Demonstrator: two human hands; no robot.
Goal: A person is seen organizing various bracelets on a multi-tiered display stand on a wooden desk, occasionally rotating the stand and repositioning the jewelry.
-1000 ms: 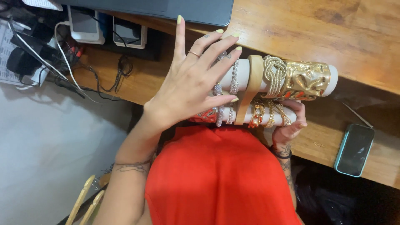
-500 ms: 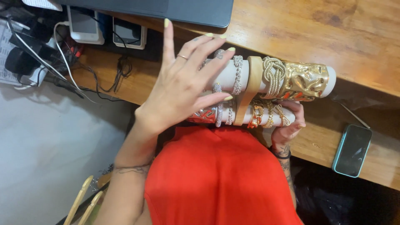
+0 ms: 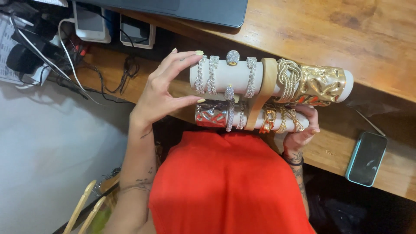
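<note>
While cradled underneath by right hand (image 3: 299, 134), bracelet stand (image 3: 260, 93) beside left hand (image 3: 162, 93).

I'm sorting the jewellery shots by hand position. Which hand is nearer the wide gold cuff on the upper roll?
Right. The right hand holds the stand just below the gold cuff; the left hand touches the upper roll's far end, past the sparkly bracelets.

Left hand (image 3: 162, 93) slid off the front of the stand (image 3: 260, 93) to its left end, fingers (image 3: 184, 58) curled there instead of spread flat. Silver bracelets (image 3: 208, 76) it had covered came into view beside its fingertips.
</note>
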